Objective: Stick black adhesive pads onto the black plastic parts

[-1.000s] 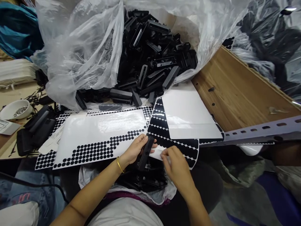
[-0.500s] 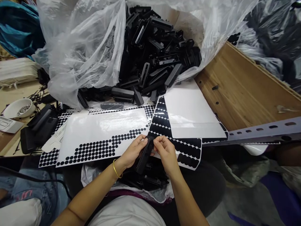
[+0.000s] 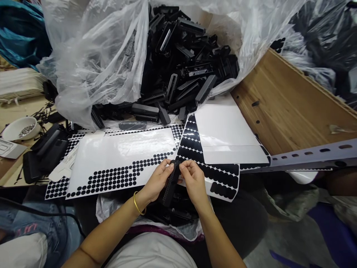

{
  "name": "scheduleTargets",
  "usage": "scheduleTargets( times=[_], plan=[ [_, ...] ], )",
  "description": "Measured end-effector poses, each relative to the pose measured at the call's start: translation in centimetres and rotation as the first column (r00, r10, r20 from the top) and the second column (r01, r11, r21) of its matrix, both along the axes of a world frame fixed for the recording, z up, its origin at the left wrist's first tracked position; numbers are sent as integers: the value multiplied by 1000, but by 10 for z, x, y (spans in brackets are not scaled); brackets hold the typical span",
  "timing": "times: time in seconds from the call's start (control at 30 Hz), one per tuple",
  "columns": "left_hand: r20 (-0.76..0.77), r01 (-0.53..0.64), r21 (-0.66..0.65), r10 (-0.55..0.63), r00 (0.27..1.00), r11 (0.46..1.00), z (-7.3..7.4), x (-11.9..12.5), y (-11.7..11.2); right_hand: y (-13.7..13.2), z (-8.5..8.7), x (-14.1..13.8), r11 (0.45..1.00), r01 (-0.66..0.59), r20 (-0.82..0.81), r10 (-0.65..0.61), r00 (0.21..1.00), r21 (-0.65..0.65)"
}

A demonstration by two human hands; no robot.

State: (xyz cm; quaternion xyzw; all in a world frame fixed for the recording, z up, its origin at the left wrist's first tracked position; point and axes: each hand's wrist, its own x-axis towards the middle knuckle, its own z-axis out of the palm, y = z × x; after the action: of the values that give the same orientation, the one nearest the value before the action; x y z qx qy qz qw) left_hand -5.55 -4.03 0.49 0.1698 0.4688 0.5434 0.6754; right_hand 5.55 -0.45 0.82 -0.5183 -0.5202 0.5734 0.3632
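At the far left I see one white bowl of small metal parts on the table; below it, one white box with a printed outline, any wording too small for me. Pink lettering on denim lower down is also beyond my reading. Next comes a white sheet with rows of round black stickers, too many to count. The left hand, one gold bangle at its wrist, has its grip closed around one textured black part, tilted above an opened bag. Behind, an uncountable heap of similar parts spills from clear plastic. The right hand pinches the part's upper right edge, thumb and forefinger nearly together. Rightward lie one sheet of oblong black stickers, one blank white sheet over it, and one wooden board.
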Motion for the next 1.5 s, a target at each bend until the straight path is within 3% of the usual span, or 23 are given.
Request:
scheduleTargets(
  times=[0.2, 0.47, 0.87, 0.93, 1.0, 1.07, 1.1, 1.13, 1.2, 1.27, 1.33, 1.4, 1.5],
  plan=[
    [9, 57, -7, -57, 998, 998, 1, -2, -2, -3, -6, -1, 1000, 1, 8, -1, 1000, -9],
    [-232, 87, 92, -63, 971, 992, -4, -1, -1, -2, -10, -1, 999, 8, 42, -9, 999, 32],
    [-336, 138, 154, -79, 938, 978, -7, -8, -4, -7, -2, -10, 973, -36, 243, -21, 970, 230],
    [-355, 185, 155, -120, 927, 971, -5, -14, -9, -5, 0, -7, 964, 3, 253, -73, 965, 267],
    [-364, 347, 152, -274, 890, 925, 1, -25, -13, -2, 1, 0, 950, 77, 229, -151, 962, 303],
    [-413, 540, 142, -446, 794, 830, 8, -40, -11, 2, 3, 8, 936, 114, 219, -195, 956, 333],
    [-476, 591, 120, -476, 739, 798, 12, -49, -7, 3, 3, 11, 933, 108, 226, -193, 955, 343],
    [-569, 583, 95, -436, 697, 807, 14, -59, 1, 4, 4, 12, 933, 88, 237, -179, 955, 349],
    [-798, 400, 46, -207, 566, 915, 17, -81, 24, 3, 4, 12, 936, 23, 258, -121, 958, 352],
    [-956, 194, 83, 23, 292, 977, 17, -102, 55, 1, 2, 8, 936, -48, 267, -50, 962, 350],
    [-987, 141, 160, 161, 4, 977, 17, -119, 87, -2, -1, 2, 933, -107, 267, 12, 964, 344],
    [-961, 185, 130, 169, -217, 974, 17, -130, 117, -4, -4, -3, 931, -144, 262, 54, 964, 336],
    [-911, 230, -73, 29, -412, 971, 19, -135, 149, -6, -7, -10, 926, -174, 257, 87, 962, 336]
  ],
)
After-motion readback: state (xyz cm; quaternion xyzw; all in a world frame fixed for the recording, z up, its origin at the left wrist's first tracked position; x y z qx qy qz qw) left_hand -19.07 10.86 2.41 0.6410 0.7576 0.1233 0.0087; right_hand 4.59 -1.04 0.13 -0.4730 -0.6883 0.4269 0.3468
